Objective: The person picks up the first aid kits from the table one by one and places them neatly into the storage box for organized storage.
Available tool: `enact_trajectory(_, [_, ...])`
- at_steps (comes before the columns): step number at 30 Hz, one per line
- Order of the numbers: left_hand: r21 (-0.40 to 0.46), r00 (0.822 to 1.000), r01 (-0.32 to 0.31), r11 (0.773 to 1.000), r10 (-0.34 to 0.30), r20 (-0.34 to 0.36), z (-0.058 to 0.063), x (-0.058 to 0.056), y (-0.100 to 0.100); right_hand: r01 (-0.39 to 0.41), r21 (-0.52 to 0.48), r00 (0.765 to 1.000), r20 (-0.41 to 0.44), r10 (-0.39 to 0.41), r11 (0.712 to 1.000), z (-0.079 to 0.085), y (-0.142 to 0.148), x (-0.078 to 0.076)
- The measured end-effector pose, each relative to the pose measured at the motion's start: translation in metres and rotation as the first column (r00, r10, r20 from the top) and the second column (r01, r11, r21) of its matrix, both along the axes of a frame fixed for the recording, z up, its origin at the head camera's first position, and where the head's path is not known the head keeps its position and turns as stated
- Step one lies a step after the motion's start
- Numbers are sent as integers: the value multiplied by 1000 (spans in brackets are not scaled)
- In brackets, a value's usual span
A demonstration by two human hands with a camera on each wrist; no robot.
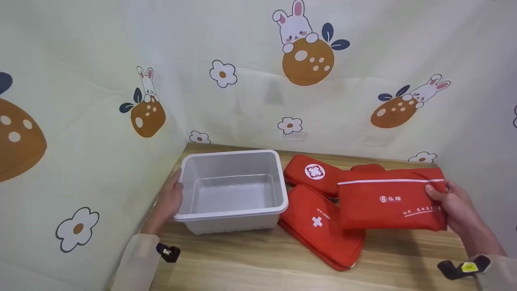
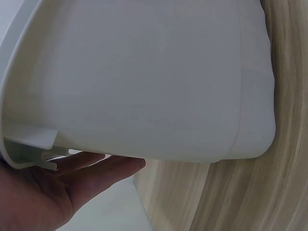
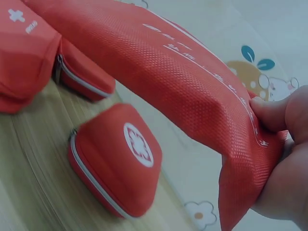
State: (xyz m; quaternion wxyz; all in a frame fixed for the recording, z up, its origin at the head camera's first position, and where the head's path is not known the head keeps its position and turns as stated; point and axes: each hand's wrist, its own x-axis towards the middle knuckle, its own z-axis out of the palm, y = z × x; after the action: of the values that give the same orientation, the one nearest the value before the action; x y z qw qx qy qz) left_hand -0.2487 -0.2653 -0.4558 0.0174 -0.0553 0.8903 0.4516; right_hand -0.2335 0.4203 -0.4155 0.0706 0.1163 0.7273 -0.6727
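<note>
A light grey plastic bin stands on the left part of the wooden table. My left hand grips the left rim of that bin; in the left wrist view its fingers lie along the bin's side wall. On the right, my right hand pinches the end of a flat red zip pouch with white lettering, thumb on its front. The pouch is held up and overlaps a red first aid bag with a white cross. Its fingers behind the pouch are hidden.
Behind the first aid bag lies a red case with a round white emblem. A smaller red hard case is mostly hidden behind the pouch in the head view. Patterned cloth hangs round the table at the back and sides.
</note>
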Motion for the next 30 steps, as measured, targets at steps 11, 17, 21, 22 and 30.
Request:
enact_trajectory(11, [9,998,-3,1000,3,63,2,-8,1,-58,42,998,-32,60,997,17,-43,-11])
enact_trajectory(17, [25,998,1,1000,-2,57,3,-10,1,-37,-100,999,-33,34,994,26,-64,-15])
enact_trajectory(21, [8,998,-8,1000,7,69,2,-12,0,-75,-181,997,-29,71,981,32,-78,-17])
enact_trajectory(22, [5,997,-10,1000,9,71,2,-13,-1,-80,-189,997,-28,77,979,34,-81,-18])
enact_trajectory(30, [-15,998,-15,1000,16,60,1,-16,-3,-95,-260,995,-17,94,961,46,-111,-26])
